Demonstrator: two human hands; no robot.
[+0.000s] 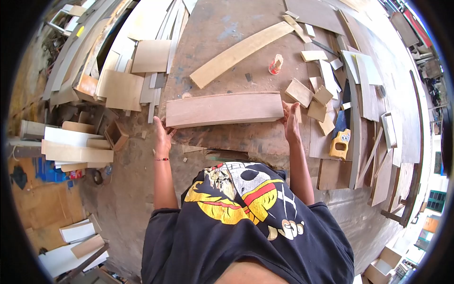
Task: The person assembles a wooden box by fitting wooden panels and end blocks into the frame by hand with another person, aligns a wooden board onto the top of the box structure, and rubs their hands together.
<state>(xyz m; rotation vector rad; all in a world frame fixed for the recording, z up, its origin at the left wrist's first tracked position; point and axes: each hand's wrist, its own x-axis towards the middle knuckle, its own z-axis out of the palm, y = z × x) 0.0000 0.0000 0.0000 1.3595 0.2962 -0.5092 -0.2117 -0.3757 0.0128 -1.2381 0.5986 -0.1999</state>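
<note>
A long reddish-brown wooden board lies crosswise in front of me at the near edge of the workbench. My left hand grips its left end, thumb pointing up and fingers curled at the lower corner. At the opposite end, my right hand holds the board the same way, its fingers partly hidden. Beyond it rests a longer, paler wooden strip, set at a slant. A small red-and-white container stands to the right of that strip.
Several small wood blocks are scattered right of my right hand. A handsaw with a yellow handle lies nearby. Stacked boards line the left, with more panels along the right. Offcuts sit lower left.
</note>
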